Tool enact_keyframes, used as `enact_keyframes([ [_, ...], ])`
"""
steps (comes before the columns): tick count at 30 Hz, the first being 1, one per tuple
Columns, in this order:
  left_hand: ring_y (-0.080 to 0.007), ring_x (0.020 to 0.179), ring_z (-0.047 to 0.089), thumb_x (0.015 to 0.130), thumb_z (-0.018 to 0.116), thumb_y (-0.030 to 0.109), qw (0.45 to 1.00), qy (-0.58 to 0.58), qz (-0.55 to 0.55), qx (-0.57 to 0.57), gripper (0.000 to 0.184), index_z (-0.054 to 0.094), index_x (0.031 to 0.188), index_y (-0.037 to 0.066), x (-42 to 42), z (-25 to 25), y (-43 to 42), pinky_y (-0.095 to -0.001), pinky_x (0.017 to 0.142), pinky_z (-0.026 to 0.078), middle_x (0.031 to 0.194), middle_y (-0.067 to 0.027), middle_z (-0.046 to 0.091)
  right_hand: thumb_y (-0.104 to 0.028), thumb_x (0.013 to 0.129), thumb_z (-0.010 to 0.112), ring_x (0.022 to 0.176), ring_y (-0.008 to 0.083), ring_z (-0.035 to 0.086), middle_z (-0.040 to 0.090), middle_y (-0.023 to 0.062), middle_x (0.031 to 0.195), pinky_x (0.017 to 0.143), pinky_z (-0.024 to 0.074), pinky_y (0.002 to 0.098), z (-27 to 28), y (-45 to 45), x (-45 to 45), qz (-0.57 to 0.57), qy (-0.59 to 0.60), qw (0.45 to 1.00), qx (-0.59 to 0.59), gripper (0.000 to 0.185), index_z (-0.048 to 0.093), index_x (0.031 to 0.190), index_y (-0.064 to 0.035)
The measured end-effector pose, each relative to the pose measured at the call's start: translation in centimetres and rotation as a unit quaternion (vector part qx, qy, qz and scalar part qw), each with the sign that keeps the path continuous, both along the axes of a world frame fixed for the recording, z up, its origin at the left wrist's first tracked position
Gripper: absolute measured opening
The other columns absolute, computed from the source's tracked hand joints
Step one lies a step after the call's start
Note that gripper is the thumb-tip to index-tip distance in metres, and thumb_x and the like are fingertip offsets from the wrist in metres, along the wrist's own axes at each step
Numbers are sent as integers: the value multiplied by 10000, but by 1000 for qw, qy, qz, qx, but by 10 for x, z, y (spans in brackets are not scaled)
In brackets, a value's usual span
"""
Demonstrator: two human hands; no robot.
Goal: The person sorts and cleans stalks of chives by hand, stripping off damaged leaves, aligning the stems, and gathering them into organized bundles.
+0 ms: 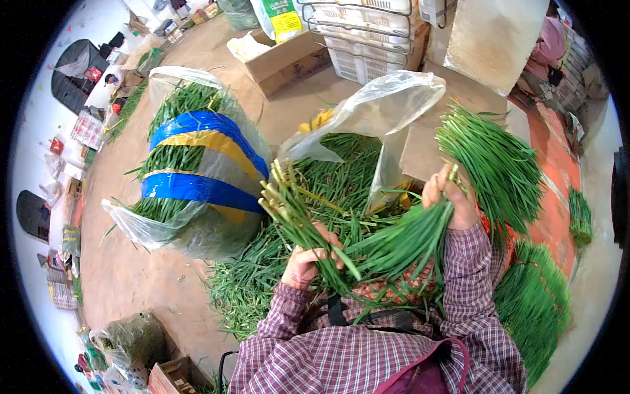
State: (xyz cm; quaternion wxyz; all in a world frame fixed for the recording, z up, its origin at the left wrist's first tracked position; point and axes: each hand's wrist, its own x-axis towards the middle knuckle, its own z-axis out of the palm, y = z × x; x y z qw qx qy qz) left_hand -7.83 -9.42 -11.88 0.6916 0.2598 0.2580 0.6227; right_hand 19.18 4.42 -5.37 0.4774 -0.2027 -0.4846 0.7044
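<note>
My left hand is closed around a bunch of garlic chives, its pale cut ends pointing up and away from me. Another bunch of garlic chives hangs from my right hand, which grips it near the pale stem ends; the green leaves droop down to the left, towards my lap. Between and beyond my hands stands an open clear plastic bag with loose green leaves inside. More loose leaves are heaped left of my left hand.
A taped, chive-filled plastic bag stands at the left. Large chive bundles lie at my right, with another pile below. Behind are a cardboard box and stacked white crates. A wooden crate sits lower left.
</note>
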Motion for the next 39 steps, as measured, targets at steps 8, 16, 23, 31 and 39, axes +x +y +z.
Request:
enact_keyframes([
  [8, -189, 567, 515, 744, 716, 179, 994, 47, 98, -27, 415, 522, 1078, 29, -50, -7, 15, -305, 502, 417, 695, -66, 527, -266, 949, 547, 658, 165, 515, 489, -1, 685, 557, 427, 280, -8, -8, 42, 27, 179, 982, 51, 194, 481, 865, -104],
  [16, -97, 482, 490, 780, 711, 84, 946, 197, 149, -212, 211, 595, 949, 29, -68, -39, 27, -241, 451, 403, 655, -8, 560, -330, 937, 562, 741, 184, 590, 573, -20, 722, 658, 437, 310, -15, -5, 63, 135, 179, 969, 108, 193, 552, 916, -138],
  [23, -71, 535, 526, 733, 764, 125, 887, 385, 57, -249, 297, 643, 992, 44, -20, -89, 65, -231, 462, 419, 751, 7, 636, -287, 977, 493, 843, 193, 604, 596, -11, 792, 780, 429, 306, -8, -1, 57, 209, 138, 959, 133, 168, 544, 924, -137],
  [31, -157, 710, 625, 707, 717, 5, 903, 363, 5, -231, 356, 609, 1044, -26, 0, -142, 71, -285, 641, 522, 887, -65, 665, -277, 914, 602, 669, 198, 566, 570, 60, 706, 606, 504, 355, -3, -11, 36, 89, 132, 980, 119, 223, 508, 876, -78],
  [39, -153, 722, 625, 750, 704, 29, 943, 245, 79, -209, 360, 577, 1086, 15, -43, -47, 47, -270, 625, 510, 873, -56, 658, -178, 838, 677, 602, 136, 597, 599, 53, 733, 551, 501, 267, 13, -8, 2, -43, -32, 994, -91, 259, 567, 1022, -33],
])
